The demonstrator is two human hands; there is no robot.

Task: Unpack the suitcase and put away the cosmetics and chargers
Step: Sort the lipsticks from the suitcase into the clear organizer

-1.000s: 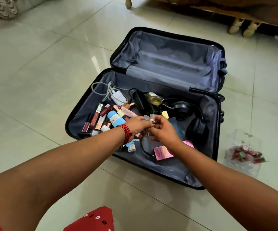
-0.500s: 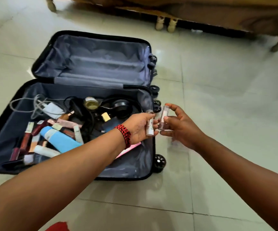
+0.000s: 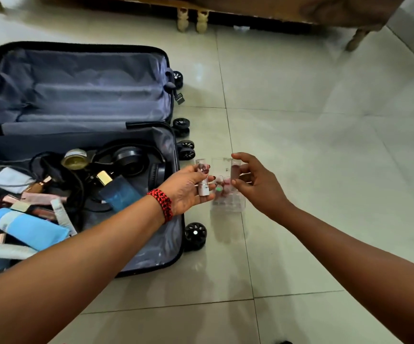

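The open black suitcase (image 3: 173, 244) lies on the floor at the left, holding cosmetics tubes, a blue tube (image 3: 27, 227), a blue perfume box (image 3: 120, 194), black headphones (image 3: 129, 157) and a white charger with cable (image 3: 9, 178). My left hand (image 3: 188, 189) holds a clear-capped lipstick (image 3: 203, 180) just right of the suitcase edge. My right hand (image 3: 253, 184) pinches a second lipstick (image 3: 235, 168) above a clear plastic organizer (image 3: 225, 202) standing on the floor, with several lipsticks inside it.
Pale glossy floor tiles (image 3: 325, 170) spread to the right and front. Wooden furniture legs (image 3: 193, 19) stand along the back. Suitcase wheels (image 3: 195, 233) stick out beside the organizer.
Both hands lifted out of the suitcase, each with a lipstick, and moved right. They now hover over the clear organizer, and the view has turned right with them.
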